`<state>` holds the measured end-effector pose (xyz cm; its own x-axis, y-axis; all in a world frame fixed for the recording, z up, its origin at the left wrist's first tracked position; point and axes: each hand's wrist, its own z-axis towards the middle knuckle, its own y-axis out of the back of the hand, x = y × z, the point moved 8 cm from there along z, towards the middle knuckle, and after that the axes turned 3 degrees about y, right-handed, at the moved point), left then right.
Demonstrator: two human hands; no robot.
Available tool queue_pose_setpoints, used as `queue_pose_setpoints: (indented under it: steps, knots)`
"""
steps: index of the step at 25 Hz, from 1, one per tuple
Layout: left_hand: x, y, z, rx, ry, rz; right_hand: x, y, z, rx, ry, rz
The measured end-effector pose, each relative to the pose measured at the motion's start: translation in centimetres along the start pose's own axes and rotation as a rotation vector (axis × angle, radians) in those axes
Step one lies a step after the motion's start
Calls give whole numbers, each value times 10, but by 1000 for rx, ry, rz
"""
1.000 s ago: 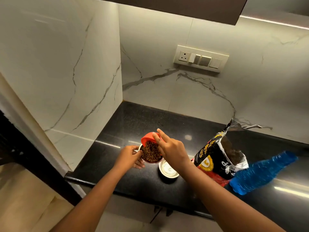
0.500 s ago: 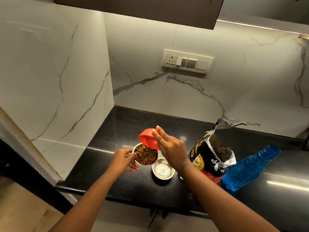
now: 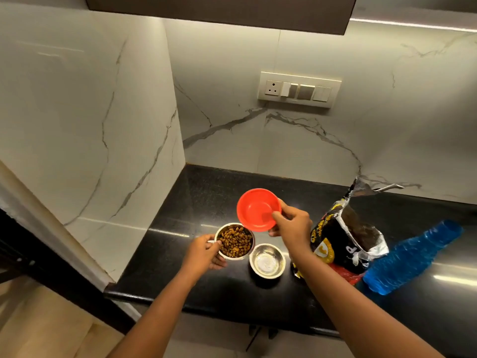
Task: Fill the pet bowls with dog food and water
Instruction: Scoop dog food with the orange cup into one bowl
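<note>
Two small steel pet bowls stand side by side on the black counter [image 3: 211, 192]. The left bowl [image 3: 235, 241] is full of brown kibble, and my left hand [image 3: 205, 253] grips its left rim. The right bowl [image 3: 267, 260] holds no food and looks shiny inside. My right hand [image 3: 291, 223] holds an empty red scoop bowl [image 3: 258, 209] by its rim, tilted toward me just above and behind the kibble bowl. An open black dog food bag [image 3: 340, 244] stands to the right, with a blue water bottle [image 3: 410, 259] lying beside it.
Marble walls close the counter at the left and back. A switch plate [image 3: 299, 89] sits on the back wall, under a dark cabinet [image 3: 219, 9]. The counter's front edge runs just below the bowls, with the floor at lower left.
The red scoop was tipped over the kibble bowl; now my right hand has lifted it up and turned it back, showing its empty inside. My left hand stays on the bowl.
</note>
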<state>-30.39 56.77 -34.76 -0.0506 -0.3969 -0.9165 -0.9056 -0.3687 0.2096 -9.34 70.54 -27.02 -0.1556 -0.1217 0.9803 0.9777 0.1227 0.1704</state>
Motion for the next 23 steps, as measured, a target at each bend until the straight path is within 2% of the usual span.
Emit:
queue_pose_setpoints:
  steps: [3,5,9,17,20,23]
  knots:
    - [25,11,2,-63,45,19,-37,0,-7,11,-216,52]
    - [44,15,2,-97,87,34,-55,-1,-13,26,-289,30]
    - [68,19,1,-132,166,39,-65,-4,-21,86,-290,-36]
    - [98,26,13,-181,282,-50,-72,1,-26,108,-326,-47]
    - [100,35,12,-235,298,83,-66,1,-30,117,-328,-12]
    - [78,61,6,-352,272,391,-59,-1,-35,142,-331,16]
